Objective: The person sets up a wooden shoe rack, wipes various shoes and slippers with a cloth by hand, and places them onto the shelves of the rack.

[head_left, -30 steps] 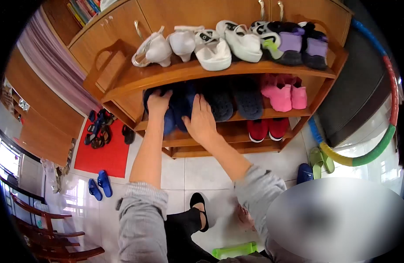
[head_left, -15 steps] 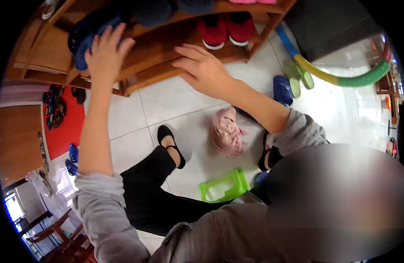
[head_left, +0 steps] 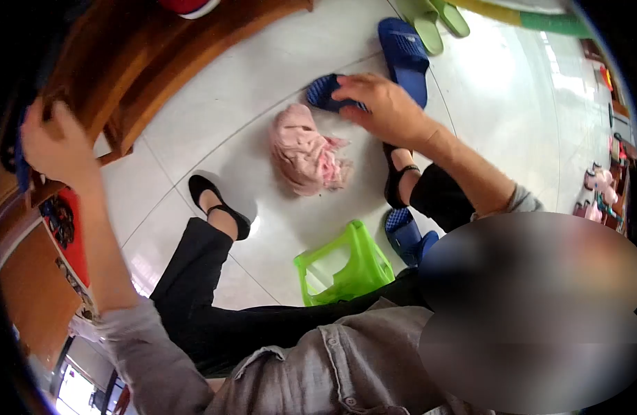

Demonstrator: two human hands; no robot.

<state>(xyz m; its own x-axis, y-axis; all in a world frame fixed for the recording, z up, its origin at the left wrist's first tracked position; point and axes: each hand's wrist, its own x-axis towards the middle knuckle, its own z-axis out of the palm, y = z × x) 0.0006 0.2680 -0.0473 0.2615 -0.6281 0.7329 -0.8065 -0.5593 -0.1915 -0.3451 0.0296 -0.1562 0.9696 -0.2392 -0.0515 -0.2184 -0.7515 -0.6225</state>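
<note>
Wooden shoe rack (head_left: 159, 55) across the upper left, with part of a red shoe (head_left: 180, 5) just in view on it at the top edge. At the rack's far left, the left hand (head_left: 59, 145), blurred, fingers pointing upward and perhaps slightly spread, right beside a blue piece of footwear (head_left: 20, 162) mostly cut off by the dark border; cannot tell whether gripping it, touching it or merely close. Out over the floor, the right hand (head_left: 384, 111), thumb and curved fingers apart with nothing visible between, partly in front of a blue slipper (head_left: 324, 93); contact with it unclear, another blue slipper (head_left: 405, 52) just behind. As for progress, by judgement only partway: red shoe already in place on the rack, blue piece at the left hand also by the rack but not clearly settled. Off the rack, on the pale tiles: both those blue slippers, at an angle to each other, green slippers (head_left: 425, 28) beyond, and more blue slippers (head_left: 403, 235) beside a lime-green plastic stool (head_left: 356, 259). Between black shoes (head_left: 225, 214) on the feet, a crumpled pink cloth (head_left: 297, 155), untouched by either hand.
</note>
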